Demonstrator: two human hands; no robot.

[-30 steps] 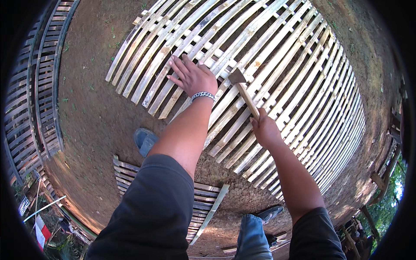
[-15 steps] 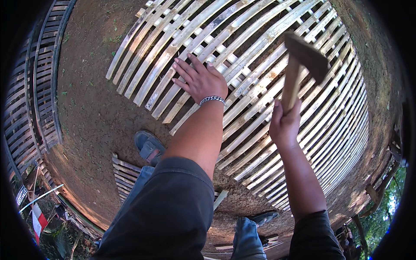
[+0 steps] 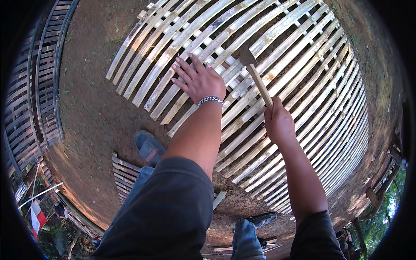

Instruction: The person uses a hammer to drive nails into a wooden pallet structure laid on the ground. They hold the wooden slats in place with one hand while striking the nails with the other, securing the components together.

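The hatchet (image 3: 261, 86), seen lifted and turned broadside half a second ago, has been brought back down over the slatted panel (image 3: 277, 32). Its head is now held just to the right of the left hand (image 3: 200, 82), which suggests that a stroke is being delivered there; whether a slat is touched by the blade cannot be told. The handle is gripped low by the closed right hand (image 3: 279, 122). The left hand, palm down with fingers spread (a chain bracelet (image 3: 211, 100) is worn at its wrist), is laid on the slats, apparently to steady them.

The panel is spread across the ground ahead, its near slat ends projecting unevenly over the soil (image 3: 91, 108). Below them, the left shoe (image 3: 147, 145) and a smaller slatted panel (image 3: 123, 175) are found. Swinging room seems to be offered above the slats and rightward; leftward, it is limited by the left hand.
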